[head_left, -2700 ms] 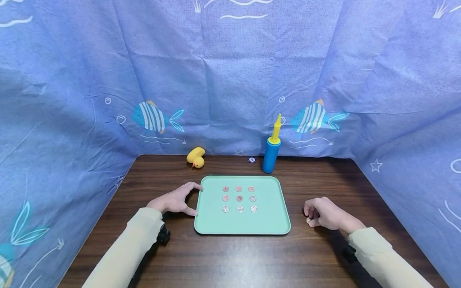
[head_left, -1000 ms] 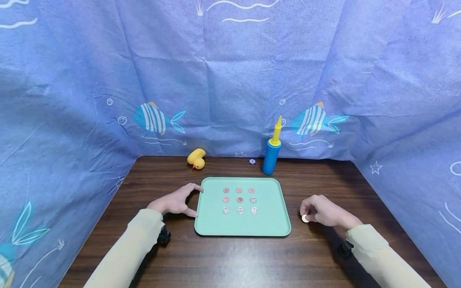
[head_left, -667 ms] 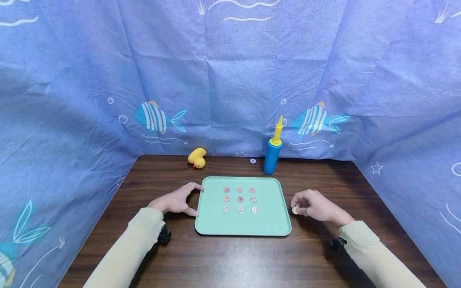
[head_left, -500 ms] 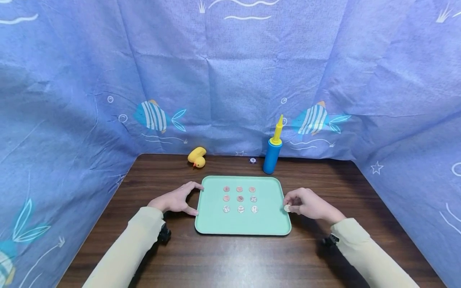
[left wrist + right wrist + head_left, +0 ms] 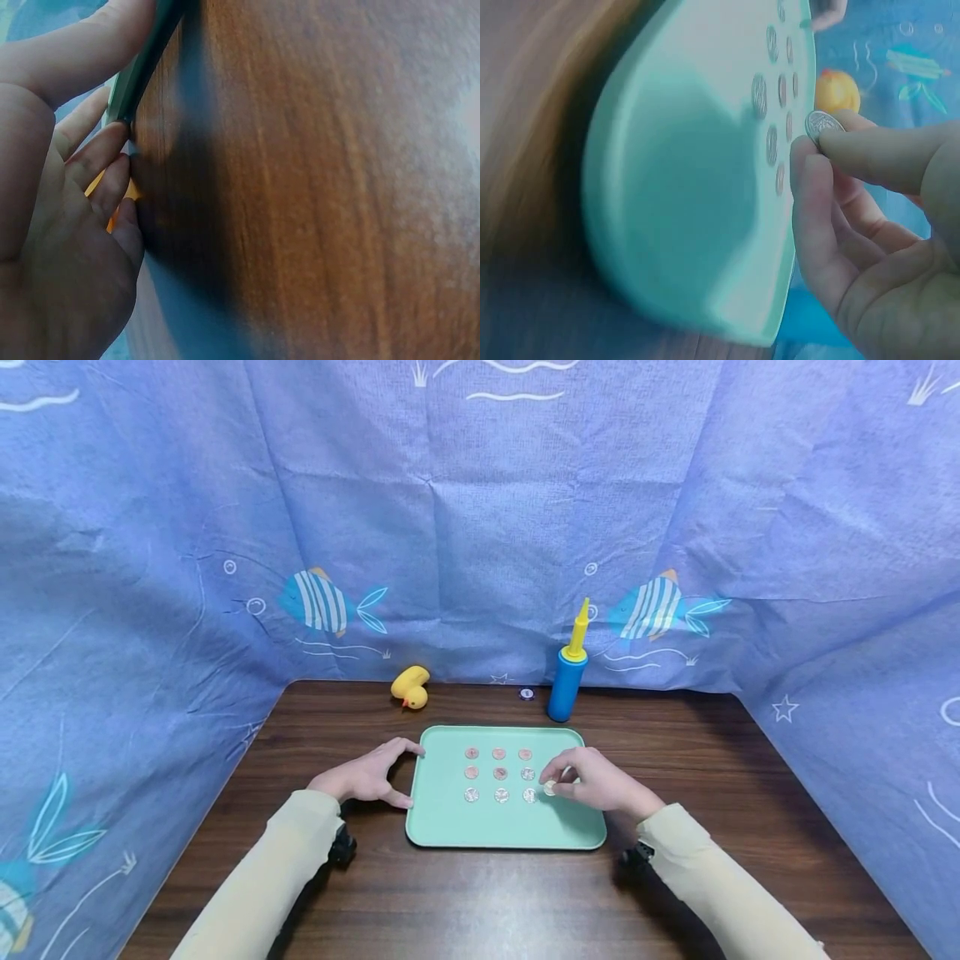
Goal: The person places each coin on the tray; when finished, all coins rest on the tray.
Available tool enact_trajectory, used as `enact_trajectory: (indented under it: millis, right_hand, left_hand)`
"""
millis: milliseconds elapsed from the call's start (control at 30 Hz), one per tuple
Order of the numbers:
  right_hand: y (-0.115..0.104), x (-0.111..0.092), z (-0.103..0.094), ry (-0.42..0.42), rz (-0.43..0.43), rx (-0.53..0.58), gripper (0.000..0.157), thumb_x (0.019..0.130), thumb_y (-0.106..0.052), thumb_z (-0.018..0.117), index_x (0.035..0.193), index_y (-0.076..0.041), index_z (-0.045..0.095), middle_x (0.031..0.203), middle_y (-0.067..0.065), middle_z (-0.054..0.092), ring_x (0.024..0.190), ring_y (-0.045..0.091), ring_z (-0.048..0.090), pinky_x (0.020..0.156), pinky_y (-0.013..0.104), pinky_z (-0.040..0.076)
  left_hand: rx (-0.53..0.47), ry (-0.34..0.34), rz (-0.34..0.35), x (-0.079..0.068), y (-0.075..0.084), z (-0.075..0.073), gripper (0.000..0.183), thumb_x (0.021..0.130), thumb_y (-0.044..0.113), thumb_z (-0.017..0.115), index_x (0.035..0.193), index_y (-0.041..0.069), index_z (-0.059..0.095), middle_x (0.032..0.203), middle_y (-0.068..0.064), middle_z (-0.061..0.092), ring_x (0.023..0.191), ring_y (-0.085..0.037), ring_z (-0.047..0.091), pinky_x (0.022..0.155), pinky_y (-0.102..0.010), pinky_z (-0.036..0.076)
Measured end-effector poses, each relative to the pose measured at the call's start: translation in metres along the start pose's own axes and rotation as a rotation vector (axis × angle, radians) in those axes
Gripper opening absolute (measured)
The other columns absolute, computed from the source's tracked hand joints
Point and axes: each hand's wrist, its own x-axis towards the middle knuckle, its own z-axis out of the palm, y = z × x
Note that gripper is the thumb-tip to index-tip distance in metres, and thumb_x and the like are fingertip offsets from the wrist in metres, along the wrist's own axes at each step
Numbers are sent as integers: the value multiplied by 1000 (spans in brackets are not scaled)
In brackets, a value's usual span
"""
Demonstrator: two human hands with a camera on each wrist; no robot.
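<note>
A light green tray [image 5: 457, 828] lies on the wooden table, bearing several coins [image 5: 500, 773] in neat rows, some copper-coloured and some silvery. My right hand [image 5: 596, 782] pinches a silvery coin [image 5: 823, 124] between thumb and fingers, above the tray just right of the rows. In the right wrist view this coin is tilted and clear of the tray. At the tray's left rim, my left hand [image 5: 367, 777] is spread, thumb and forefinger touching the edge. The left wrist view shows its palm [image 5: 75, 262] beside the rim, with nothing gripped.
Behind the tray stand a yellow rubber duck [image 5: 410, 687], a small dark round piece with a pale centre [image 5: 527, 694] and a blue hand pump [image 5: 566, 685] with a yellow nozzle. A blue fish-print cloth [image 5: 495, 543] hangs along the table's back and sides.
My right hand has picked the coin up from the table at the right and carried it left, over the tray's right rim. The left hand and the coins on the tray stay put.
</note>
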Motion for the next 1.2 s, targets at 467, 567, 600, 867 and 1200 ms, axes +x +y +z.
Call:
enact_trajectory:
  millis: [467,567,600,867,1200]
  right_hand:
    - [-34,37,46,12,-110,26,9,89,1,81,92,-8,79,83,-3,74,77,3,66,78,27,59]
    - [-40,42,53,2,-91,29,11,88,1,82,89,-9,78,79,-5,72,74,1,66,77,26,58]
    - [-42,44,56,-3,-82,29,11,88,1,82,89,-9,78,79,-6,71,74,1,66,76,25,57]
    - [-57,51,70,-36,-71,26,11,89,2,82,91,-8,76,85,2,74,74,4,66,72,24,56]
    - [-66,56,81,-13,-84,-50,13,87,2,84,90,-9,77,84,-1,75,77,6,69,72,20,55]
  left_hand:
    - [-13,-2,7,-2,-2,1,88,84,38,91,154,15,44,162,-12,36,154,-37,28,121,-62,27]
    - [-8,-3,9,-2,-2,1,87,84,38,91,154,15,44,162,-12,36,154,-37,28,121,-62,27]
    - [-7,-2,5,-3,-2,1,87,84,38,91,154,16,44,162,-12,36,154,-36,28,121,-62,27]
    - [-8,0,10,-3,-2,1,87,84,38,91,153,15,44,161,-12,37,154,-36,28,121,-61,27]
    - [-10,-1,14,0,0,0,87,83,39,91,153,15,45,160,-12,38,154,-35,29,122,-60,28]
